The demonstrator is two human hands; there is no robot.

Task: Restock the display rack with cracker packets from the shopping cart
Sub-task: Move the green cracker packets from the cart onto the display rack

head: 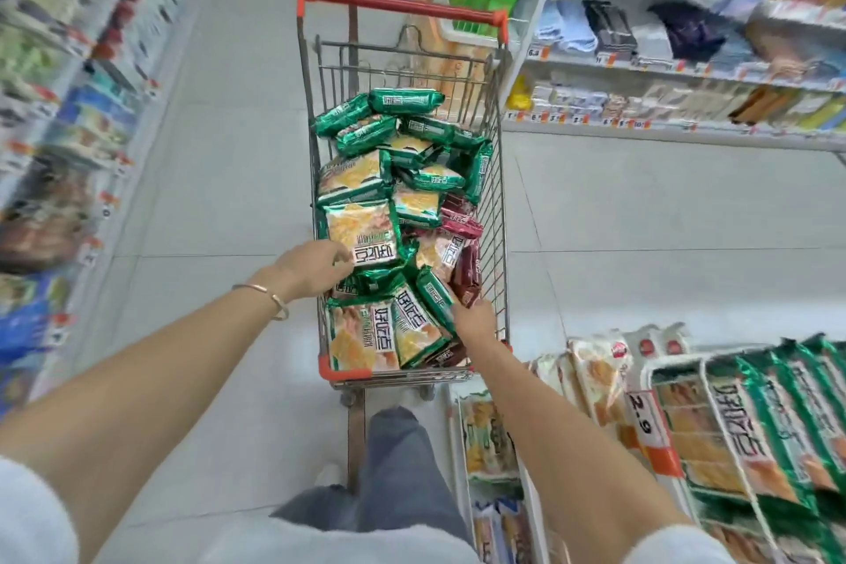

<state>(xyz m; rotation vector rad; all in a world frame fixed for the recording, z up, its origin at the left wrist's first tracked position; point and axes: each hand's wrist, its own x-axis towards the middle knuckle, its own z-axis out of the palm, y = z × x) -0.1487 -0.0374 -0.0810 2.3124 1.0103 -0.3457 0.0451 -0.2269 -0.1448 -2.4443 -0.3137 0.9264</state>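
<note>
My left hand [316,268] pinches the near edge of a green cracker packet [361,234] atop the heap in the shopping cart [499,197]. My right hand [478,321], just beside it, has its fingers buried, so I cannot tell its grip. These glossy, crinkled foil pillows look light, slippery and brittle inside, so crimped seams suit best.

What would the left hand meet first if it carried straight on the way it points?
The left hand points at the green foil cracker packet with a white label in the wire shopping cart; it is probably already touching it, though depth is unclear.
</note>
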